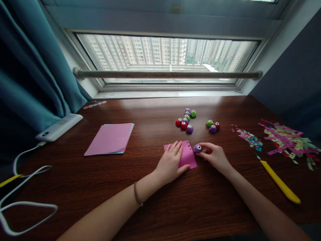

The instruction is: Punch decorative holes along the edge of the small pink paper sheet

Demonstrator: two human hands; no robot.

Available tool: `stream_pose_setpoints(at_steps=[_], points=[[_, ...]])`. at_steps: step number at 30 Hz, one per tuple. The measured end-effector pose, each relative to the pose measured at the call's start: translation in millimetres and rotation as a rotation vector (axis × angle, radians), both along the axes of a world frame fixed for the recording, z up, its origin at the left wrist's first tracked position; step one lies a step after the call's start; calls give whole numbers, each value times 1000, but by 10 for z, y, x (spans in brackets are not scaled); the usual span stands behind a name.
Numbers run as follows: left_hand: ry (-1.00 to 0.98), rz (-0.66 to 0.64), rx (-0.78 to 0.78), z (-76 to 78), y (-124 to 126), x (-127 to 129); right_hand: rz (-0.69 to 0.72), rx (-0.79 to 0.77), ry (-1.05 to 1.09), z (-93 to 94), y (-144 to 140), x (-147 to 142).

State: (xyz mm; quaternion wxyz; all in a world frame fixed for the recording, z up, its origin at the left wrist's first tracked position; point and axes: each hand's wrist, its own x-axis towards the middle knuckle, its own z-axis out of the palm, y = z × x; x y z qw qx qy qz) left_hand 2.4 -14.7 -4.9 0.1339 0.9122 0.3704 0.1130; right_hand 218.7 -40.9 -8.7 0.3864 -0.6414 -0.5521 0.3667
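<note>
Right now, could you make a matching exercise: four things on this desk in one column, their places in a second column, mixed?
Things:
1. pink sheet
2. purple punch
3. yellow knife
4. paper stack

Places:
A. lying at the right, near the paper scraps
B. pressed flat under the left hand
C. lying alone, left of the hands
D. held by the right hand at the sheet's edge

Pairs: 1-B, 2-D, 3-A, 4-C
</note>
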Motion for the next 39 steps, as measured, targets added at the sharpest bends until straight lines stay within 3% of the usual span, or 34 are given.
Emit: stream_pose_setpoints(at_steps=[20, 39], points=[[-4, -2, 19, -19, 0, 11, 78, 102, -205, 30, -5, 30], [4, 0, 16, -7, 6, 3, 62, 131, -193, 7, -5, 23]])
